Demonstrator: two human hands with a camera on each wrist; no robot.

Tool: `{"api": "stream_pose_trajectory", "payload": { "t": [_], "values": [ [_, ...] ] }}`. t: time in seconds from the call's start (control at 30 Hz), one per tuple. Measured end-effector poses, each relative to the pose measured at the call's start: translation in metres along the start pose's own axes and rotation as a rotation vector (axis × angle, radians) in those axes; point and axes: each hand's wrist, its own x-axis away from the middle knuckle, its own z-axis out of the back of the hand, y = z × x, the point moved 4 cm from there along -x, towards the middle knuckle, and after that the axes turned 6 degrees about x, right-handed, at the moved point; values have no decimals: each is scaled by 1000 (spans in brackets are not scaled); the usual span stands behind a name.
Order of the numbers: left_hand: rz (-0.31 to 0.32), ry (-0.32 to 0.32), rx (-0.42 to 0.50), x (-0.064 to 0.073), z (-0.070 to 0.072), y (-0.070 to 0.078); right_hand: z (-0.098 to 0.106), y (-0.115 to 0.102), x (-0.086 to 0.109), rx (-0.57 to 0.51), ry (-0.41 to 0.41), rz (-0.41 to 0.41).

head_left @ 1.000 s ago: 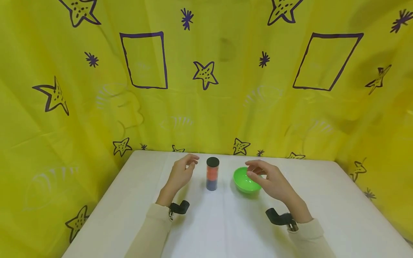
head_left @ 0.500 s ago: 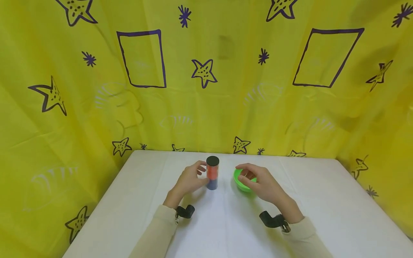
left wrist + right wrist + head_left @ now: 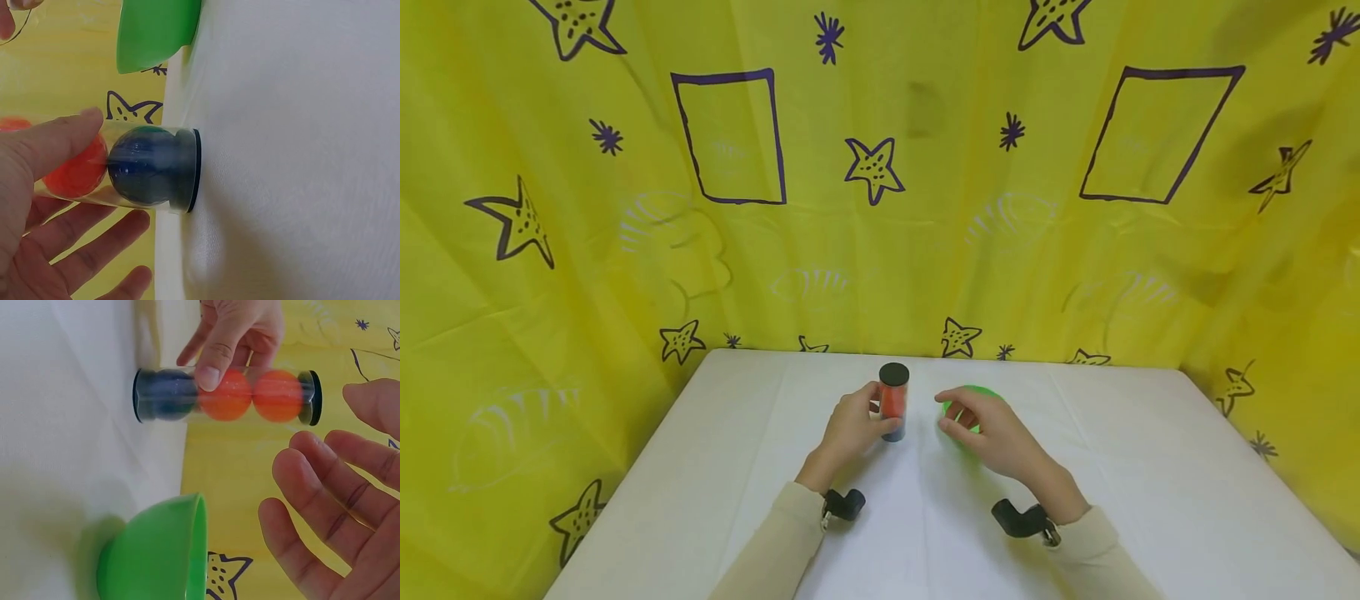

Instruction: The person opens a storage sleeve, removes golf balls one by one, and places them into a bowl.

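A clear tube (image 3: 892, 402) with black end caps stands upright on the white table (image 3: 917, 525). Inside it, the right wrist view shows two orange-red balls (image 3: 278, 395) above a dark blue ball (image 3: 174, 395). My left hand (image 3: 852, 427) holds the tube from the left, its thumb (image 3: 65, 140) across the near side and its fingers behind. A green bowl (image 3: 153, 553) sits to the right of the tube. My right hand (image 3: 1000, 429) hovers by the bowl with thumb and fingers apart, holding nothing, and hides much of it in the head view.
A yellow curtain (image 3: 865, 275) with purple stars and frames hangs behind the table and along both sides. Black wrist cameras (image 3: 846, 504) are strapped at both sleeves.
My left hand has moved right to the tube and brought its thumb and fingers around it. My right hand has shifted left over the bowl. Tube and bowl stay in place.
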Motion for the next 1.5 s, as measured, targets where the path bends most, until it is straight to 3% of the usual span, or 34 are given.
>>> {"api": "stream_pose_trajectory", "payload": {
  "t": [0.27,0.6,0.93,1.17,1.5],
  "values": [
    [2,21,-23,1,-1,2,-4,-2,1,31,9,-1],
    [-143,3,-67,3,1,9,-8,0,0,64,53,-86],
    [-316,-19,-121,7,9,22,-7,0,-1,22,77,-157],
    [-368,-45,-194,9,11,30,-3,-3,-1,-8,97,-162],
    [-395,-69,-286,14,11,43,-2,-3,-1,34,139,-172]
  ]
}}
